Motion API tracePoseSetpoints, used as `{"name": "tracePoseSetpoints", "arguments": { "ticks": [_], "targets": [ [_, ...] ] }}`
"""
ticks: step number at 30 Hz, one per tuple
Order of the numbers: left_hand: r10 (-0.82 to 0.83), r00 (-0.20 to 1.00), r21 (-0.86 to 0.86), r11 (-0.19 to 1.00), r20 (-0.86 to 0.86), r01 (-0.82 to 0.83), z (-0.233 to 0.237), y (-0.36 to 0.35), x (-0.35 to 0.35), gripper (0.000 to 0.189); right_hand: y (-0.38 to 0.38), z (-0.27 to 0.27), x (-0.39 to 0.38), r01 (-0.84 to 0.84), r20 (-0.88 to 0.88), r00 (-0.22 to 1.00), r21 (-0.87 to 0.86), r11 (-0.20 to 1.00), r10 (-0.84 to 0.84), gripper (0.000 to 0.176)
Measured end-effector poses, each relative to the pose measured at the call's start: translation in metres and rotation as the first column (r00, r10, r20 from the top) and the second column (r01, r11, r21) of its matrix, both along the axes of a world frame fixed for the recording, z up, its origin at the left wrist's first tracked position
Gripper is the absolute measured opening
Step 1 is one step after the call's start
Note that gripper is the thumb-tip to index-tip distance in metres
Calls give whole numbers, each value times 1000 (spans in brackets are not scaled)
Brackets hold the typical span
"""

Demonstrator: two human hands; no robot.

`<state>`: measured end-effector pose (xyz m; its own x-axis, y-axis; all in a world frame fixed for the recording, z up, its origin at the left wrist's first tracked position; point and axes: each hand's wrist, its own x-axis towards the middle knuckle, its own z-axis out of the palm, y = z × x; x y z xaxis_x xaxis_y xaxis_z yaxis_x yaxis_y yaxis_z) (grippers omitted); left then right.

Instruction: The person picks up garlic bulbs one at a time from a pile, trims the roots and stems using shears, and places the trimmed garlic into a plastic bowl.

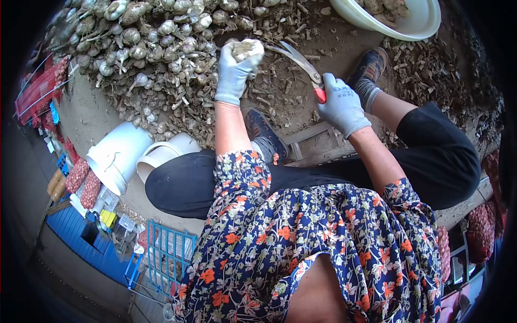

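Observation:
My left hand (pixel 236 67), in a grey work glove, is closed around a garlic bulb (pixel 247 49) held up near the pile. In my right hand (pixel 341 102), also gloved, are pruning shears (pixel 305 65) with red handles. Their blades are spread apart and point toward the bulb, a short way to its right. A large heap of garlic bulbs (pixel 141 51) with dry stalks lies to the left of and beyond my left hand. Cut stalk pieces (pixel 285 97) litter the ground beneath both hands.
A pale tub (pixel 425 27) with garlic trimmings stands at the far right. White buckets (pixel 121 153) lie on the left beside my knee. A wooden frame (pixel 312 142) sits between my feet. Red mesh sacks (pixel 90 189) and a blue-green metal rack (pixel 169 253) are farther left.

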<state>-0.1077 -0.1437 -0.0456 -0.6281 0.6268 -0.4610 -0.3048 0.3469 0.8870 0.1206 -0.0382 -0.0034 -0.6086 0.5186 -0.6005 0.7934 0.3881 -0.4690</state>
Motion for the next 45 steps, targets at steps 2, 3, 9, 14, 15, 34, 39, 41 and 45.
{"name": "tracePoseSetpoints", "arguments": {
  "ticks": [2, 3, 9, 14, 15, 34, 39, 41, 45],
  "targets": [
    [-168, 976, -45, 986, -138, 163, 22, 6, 12, 62, 2, 12, -2, -150, 42, 989, 174, 973, 145, 38],
    [-206, 944, -16, 978, -257, 209, 23, 6, 17, 64, 2, 17, -2, -146, 39, 989, 176, 973, 141, 38],
    [-491, 779, -241, 871, -390, 428, 46, -10, 19, 79, -4, 28, 11, -255, -35, 960, 302, 919, 278, 39],
    [-560, 753, -244, 829, -347, 504, 70, -7, 28, 69, -9, 28, 22, -336, -38, 933, 256, 906, 357, 37],
    [-562, 752, -242, 827, -344, 507, 69, -7, 28, 69, -9, 27, 23, -335, -35, 934, 254, 907, 355, 37],
    [-360, 826, -343, 914, -434, 218, 12, -18, 53, 65, -24, 14, 31, 33, 37, 999, -81, 996, -30, 26],
    [-354, 900, -161, 933, -254, 321, 28, -12, 52, 63, -24, 22, 36, -175, 62, 983, 54, 983, 172, 34],
    [-365, 868, -236, 925, -336, 297, 25, -14, 50, 72, -23, 23, 38, -168, 62, 984, 54, 984, 165, 34],
    [-240, 954, -86, 970, -177, 228, 17, -13, 50, 75, -28, 24, 36, -214, 49, 976, 96, 972, 211, 36]
  ]
}}
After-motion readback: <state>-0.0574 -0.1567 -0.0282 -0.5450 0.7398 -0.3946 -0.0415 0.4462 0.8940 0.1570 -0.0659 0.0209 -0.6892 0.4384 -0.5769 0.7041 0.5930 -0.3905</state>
